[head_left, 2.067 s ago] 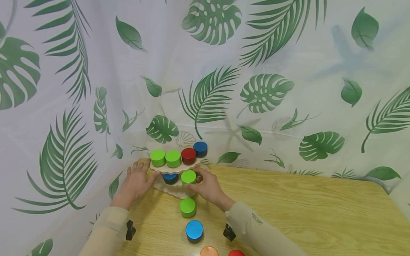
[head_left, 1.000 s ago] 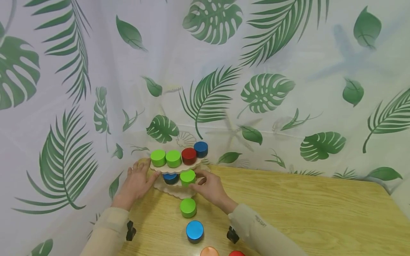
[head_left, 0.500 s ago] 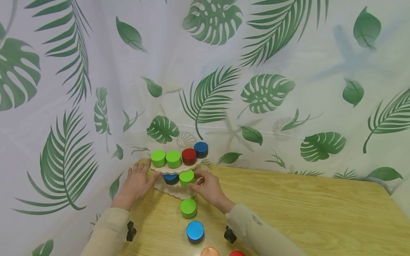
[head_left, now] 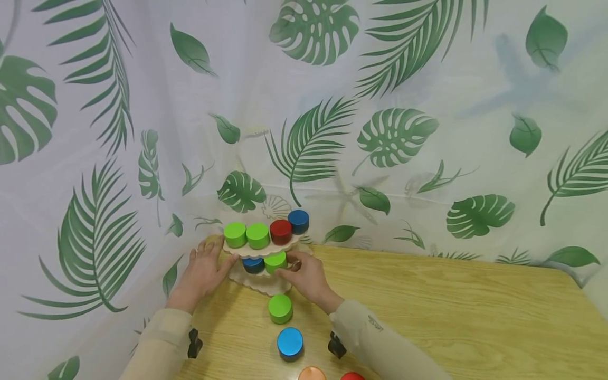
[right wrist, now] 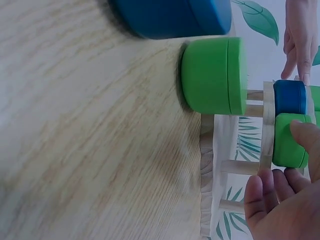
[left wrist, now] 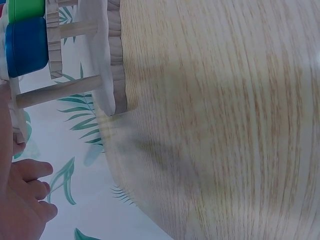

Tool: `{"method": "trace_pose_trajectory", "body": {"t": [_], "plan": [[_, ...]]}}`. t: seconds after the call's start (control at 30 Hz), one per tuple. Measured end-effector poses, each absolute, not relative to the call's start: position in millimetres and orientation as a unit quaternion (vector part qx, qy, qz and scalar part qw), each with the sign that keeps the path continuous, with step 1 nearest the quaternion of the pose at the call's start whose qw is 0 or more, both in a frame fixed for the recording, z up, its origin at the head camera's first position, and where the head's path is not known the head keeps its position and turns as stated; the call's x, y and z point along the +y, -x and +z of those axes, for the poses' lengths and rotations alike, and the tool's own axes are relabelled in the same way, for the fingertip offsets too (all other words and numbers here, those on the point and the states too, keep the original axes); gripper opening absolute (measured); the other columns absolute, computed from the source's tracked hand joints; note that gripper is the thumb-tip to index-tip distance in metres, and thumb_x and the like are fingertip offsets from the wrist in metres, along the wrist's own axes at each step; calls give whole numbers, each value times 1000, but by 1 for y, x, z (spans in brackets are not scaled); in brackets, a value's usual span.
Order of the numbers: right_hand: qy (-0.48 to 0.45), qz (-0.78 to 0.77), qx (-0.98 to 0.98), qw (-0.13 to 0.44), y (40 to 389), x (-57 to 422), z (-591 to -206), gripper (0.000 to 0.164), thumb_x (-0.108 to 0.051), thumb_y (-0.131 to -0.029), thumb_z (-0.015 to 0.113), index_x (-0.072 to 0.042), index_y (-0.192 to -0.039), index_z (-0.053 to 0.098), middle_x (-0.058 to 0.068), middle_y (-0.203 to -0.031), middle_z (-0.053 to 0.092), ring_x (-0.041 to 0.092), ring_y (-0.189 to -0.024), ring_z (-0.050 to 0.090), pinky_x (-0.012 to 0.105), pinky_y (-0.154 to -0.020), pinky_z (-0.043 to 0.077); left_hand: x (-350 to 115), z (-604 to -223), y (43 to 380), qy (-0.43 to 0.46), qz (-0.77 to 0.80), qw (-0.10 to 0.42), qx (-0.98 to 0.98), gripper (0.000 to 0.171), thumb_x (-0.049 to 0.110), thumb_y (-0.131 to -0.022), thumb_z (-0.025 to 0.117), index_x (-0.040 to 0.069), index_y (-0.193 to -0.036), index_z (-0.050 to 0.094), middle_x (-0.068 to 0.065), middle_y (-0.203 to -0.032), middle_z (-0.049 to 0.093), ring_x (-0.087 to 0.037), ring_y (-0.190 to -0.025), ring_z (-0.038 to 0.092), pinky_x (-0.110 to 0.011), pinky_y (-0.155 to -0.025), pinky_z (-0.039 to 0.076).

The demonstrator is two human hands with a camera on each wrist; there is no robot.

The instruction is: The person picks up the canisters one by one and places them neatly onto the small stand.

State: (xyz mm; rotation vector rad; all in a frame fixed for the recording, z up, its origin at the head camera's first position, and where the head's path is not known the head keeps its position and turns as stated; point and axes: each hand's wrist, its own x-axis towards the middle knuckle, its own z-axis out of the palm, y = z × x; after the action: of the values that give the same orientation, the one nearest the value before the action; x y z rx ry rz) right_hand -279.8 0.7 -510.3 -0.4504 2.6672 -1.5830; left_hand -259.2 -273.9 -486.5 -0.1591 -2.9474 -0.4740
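A scalloped wooden tiered stand (head_left: 258, 285) is at the table's back left corner. My right hand (head_left: 309, 277) holds a green lidded tin (head_left: 275, 262) on the middle tier, its thumb on the front and its fingers at the side and behind. Close beside that tin, on its left, is a blue tin (head_left: 253, 265). My left hand (head_left: 201, 272) holds the left end of the top tier between thumb and index finger; the other fingers bend loosely in the left wrist view. Along the top tier are two green tins (head_left: 257, 236), a red tin (head_left: 281, 232) and a blue tin (head_left: 298, 221).
In front of the stand a green tin (head_left: 280, 309) and a blue tin (head_left: 290, 344) stand on the wooden table (head_left: 451, 316). An orange tin (head_left: 312, 373) and a red tin (head_left: 352, 376) are cut off below. A leaf-print curtain (head_left: 404, 79) hangs close behind.
My right hand has slid the green tin a little leftward along the middle tier, up beside the blue one. The left hand has kept its place on the stand.
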Motion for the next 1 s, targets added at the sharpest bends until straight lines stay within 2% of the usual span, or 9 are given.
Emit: {"method": "trace_pose_trajectory", "body": {"t": [0.27,1.0], "plan": [[126,-504,855,-11,281,-5,-513,41,-23,-88,87,-9,-125,75,7,-113,77,13,-84,63,20,-64,52,-274,-486,259,50,-160,76,-983,78,51,-111,44,-5,-163,29,-33,-162,40,-58,-155,25,-74,-125,18],[111,-506,855,-28,279,-10,-512,43,-24,-87,88,-7,-124,76,8,-112,78,12,-81,62,19,-65,50,-275,-486,258,46,-162,72,-983,79,53,-111,43,-4,-164,27,-34,-163,38,-57,-155,25,-74,-125,18]]}}
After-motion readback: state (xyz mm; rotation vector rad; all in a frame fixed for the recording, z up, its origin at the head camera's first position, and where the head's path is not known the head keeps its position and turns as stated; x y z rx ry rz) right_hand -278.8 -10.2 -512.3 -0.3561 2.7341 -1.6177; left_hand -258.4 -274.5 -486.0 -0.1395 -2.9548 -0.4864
